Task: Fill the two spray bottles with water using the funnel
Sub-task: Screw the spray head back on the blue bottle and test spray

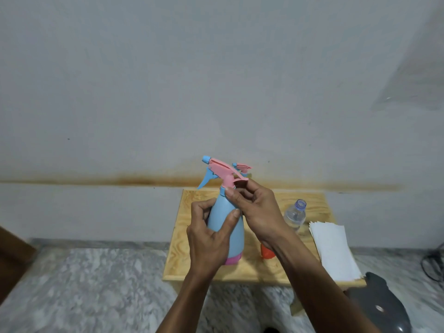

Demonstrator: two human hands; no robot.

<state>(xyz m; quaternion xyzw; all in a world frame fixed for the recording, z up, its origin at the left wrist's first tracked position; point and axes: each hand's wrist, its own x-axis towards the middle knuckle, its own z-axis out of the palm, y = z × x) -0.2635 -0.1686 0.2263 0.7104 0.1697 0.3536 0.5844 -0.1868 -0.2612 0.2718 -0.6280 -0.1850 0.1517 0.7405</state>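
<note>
A blue spray bottle point(227, 227) with a pink base and a pink-and-blue trigger head point(222, 173) is held upright above the small wooden table point(185, 260). My left hand point(207, 236) is wrapped around its body. My right hand point(257, 207) pinches the collar at its neck, just under the trigger head. Behind it only the pink spray head of a second bottle point(242, 168) shows; its body is hidden. An orange piece, perhaps the funnel point(266, 253), peeks out under my right wrist. A clear, uncapped water bottle point(295, 215) stands on the table to the right.
A stack of white paper sheets point(332, 248) lies on the table's right side, overhanging the front edge. A dark grey object point(379, 306) sits at lower right. The table stands against a grey wall on a marbled floor point(84, 284).
</note>
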